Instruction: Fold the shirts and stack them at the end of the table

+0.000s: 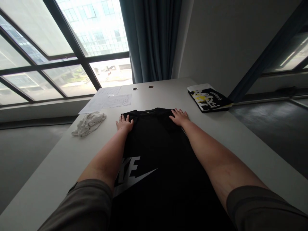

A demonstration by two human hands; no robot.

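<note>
Black fabric T-shirt point(158, 144), grey-printed — lay flat on white table point(166, 96).
Long axis ran toward table's far edge; bare left hand point(124, 124), bare right hand point(179, 117) splayed on opposite shoulders — gripping nothing, neither nearer.

Glare from window point(101, 29), dim indoors, stretched edges

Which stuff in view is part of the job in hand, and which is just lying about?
In hand:
- black T-shirt, laid out under both hands
- left hand and right hand, on its shoulder areas
- white table beneath

Apparently lying about, untouched:
- crumpled white cloth
- paper sheets
- folded printed bundle
</note>
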